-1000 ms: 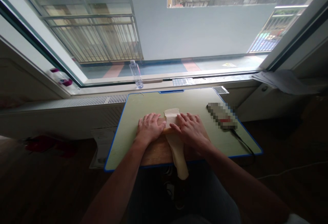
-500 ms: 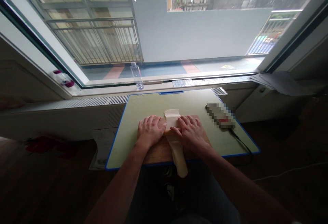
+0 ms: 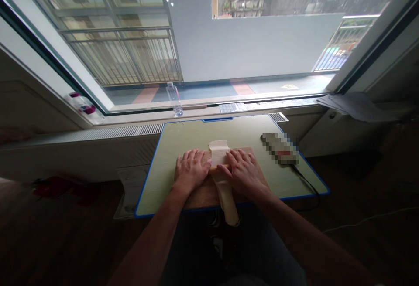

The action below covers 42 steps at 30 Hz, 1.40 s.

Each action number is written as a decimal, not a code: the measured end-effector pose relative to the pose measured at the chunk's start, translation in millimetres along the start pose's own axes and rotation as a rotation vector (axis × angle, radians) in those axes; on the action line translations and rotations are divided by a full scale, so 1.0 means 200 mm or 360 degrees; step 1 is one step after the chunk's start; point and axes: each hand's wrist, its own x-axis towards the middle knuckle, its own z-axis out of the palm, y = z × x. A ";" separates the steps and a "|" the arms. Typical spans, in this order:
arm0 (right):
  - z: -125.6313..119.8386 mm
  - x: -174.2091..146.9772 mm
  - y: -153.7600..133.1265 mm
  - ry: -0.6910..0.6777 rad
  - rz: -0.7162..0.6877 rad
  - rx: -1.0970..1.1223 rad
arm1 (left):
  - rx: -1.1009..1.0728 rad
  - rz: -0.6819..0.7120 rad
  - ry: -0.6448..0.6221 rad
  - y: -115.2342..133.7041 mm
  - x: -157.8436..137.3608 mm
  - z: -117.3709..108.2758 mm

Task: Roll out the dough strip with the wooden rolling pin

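Observation:
A long strip of pale dough [image 3: 218,153] runs across a wooden board [image 3: 203,195], its near end hanging over the table's front edge. Across the strip lies a thin wooden rolling pin [image 3: 217,169], its ends covered by my hands. My left hand [image 3: 192,168] presses flat on the pin's left part, fingers stretched forward. On the right part rests my right hand [image 3: 242,168], also flat, with fingers spread and the thumb pointing inward along the pin, close to the dough.
The board lies on a small green table [image 3: 157,168] with a blue rim. A blurred-out device [image 3: 281,148] with a black cable is on its right side. Behind, the window sill carries a clear bottle [image 3: 175,99]; papers [image 3: 353,107] lie at the right.
The view has tilted up slightly. My hands and the rolling pin stay at almost the same place on the dough, with little visible movement.

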 end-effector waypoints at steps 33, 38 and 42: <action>-0.03 0.10 -0.03 -0.0055 0.0033 -0.0111 | -0.0022 -0.0069 -0.0167 -0.02 0.14 -0.02; 0.00 0.05 -0.02 -0.0015 0.0030 -0.0057 | 0.0007 -0.0071 -0.0122 -0.01 0.08 0.00; 0.01 0.00 -0.02 -0.0003 0.0039 -0.0019 | 0.0015 -0.0035 -0.0022 -0.01 0.02 0.01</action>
